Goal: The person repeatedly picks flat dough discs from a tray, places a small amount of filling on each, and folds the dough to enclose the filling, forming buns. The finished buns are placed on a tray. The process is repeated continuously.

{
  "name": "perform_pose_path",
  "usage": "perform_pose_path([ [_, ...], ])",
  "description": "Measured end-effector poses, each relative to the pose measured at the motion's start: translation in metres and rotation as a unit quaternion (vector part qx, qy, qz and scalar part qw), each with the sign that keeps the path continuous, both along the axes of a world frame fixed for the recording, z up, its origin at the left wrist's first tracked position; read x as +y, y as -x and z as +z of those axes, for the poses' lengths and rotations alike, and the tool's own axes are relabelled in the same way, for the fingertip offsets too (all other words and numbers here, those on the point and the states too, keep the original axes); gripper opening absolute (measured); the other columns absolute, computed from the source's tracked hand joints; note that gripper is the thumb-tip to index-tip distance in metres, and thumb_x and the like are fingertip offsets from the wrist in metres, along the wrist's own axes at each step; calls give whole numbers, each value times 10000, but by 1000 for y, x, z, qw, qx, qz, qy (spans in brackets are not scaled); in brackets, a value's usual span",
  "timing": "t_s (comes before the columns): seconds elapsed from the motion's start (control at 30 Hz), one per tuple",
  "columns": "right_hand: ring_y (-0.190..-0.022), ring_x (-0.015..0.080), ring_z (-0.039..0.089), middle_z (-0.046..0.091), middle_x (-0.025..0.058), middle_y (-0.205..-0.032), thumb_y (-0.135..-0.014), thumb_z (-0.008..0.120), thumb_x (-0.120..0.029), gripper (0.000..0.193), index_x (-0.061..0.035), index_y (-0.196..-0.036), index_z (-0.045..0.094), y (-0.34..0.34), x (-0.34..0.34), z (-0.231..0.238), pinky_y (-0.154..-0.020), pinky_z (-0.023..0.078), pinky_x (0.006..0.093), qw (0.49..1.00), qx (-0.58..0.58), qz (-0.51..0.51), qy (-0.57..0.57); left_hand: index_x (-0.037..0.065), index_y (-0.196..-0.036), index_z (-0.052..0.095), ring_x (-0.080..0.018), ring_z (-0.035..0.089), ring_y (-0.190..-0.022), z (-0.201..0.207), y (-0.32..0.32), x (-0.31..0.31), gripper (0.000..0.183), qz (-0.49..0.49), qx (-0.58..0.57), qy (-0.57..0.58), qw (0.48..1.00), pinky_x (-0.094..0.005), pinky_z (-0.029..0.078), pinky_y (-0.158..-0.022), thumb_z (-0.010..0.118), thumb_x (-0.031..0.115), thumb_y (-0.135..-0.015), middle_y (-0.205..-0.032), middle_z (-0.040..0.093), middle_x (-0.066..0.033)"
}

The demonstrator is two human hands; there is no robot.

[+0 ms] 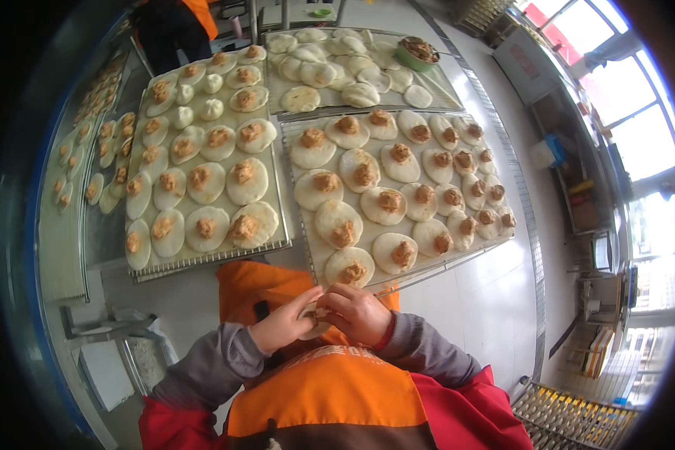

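Close in front of my orange apron (315, 394), both hands hold a pale dough wrapper (315, 330), only partly visible between my fingers. My left hand (281, 327) cups it from the left, thumb and fingers bent around it. On the other side, my right hand (358, 313) pinches at its upper edge with curled fingers. Any filling inside is mostly hidden. Just beyond my hands, a wire-edged tray (313, 247) carries rows of flat dough rounds, each topped with a lump of brownish-orange filling. The nearest is a topped dough round (337, 271).
A left tray (195, 259) bears more topped rounds and several closed buns (212, 109). On the far tray (442, 94) are plain overlapping dough rounds and a green bowl (409, 60) of filling. A person (174, 34) stands at far left; a counter (559, 142) lines the right.
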State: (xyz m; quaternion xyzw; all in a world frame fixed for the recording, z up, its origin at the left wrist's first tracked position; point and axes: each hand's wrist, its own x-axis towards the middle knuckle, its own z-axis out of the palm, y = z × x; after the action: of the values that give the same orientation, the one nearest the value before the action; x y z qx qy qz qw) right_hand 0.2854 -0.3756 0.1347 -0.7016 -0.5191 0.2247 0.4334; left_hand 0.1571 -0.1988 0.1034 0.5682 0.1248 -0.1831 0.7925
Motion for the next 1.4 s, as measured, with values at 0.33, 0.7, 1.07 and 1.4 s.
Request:
perform_pose_path([
  [0.33,-846,344,613,577,151,-927,-797,684,-76,254,-14,-1033,614,-2,7,8,-723,519,413,998,-52,37,-30,16,-1377,501,-226,585,-1147,0,12,-17,403,89,-109,-145,979,-322,455,-1000,513,-33,-977,-1225,567,-123],
  [0.7,-761,332,617,584,123,-862,-837,705,-61,207,-49,-1031,635,-5,12,4,-668,511,408,996,-90,15,-15,-1,-1394,452,-262,542,-1245,-20,15,-13,417,56,-157,-123,978,-342,434,-1049,498,-41,-982,-1288,549,-164],
  [1.07,-787,322,637,652,104,-893,-780,690,-40,177,-58,-952,651,-8,24,15,-711,529,409,989,-143,17,-23,53,-1283,517,-183,648,-973,-24,9,-13,340,158,76,292,940,-300,540,-835,419,318,-1093,-1107,632,-84],
  [1.4,-755,274,633,650,67,-896,-731,689,-53,247,-81,-974,654,-12,49,38,-665,524,375,962,-258,89,-32,73,-1184,534,-56,535,-604,-13,4,-17,449,240,-268,-173,917,-210,446,-512,360,475,-1088,-845,588,-9],
])
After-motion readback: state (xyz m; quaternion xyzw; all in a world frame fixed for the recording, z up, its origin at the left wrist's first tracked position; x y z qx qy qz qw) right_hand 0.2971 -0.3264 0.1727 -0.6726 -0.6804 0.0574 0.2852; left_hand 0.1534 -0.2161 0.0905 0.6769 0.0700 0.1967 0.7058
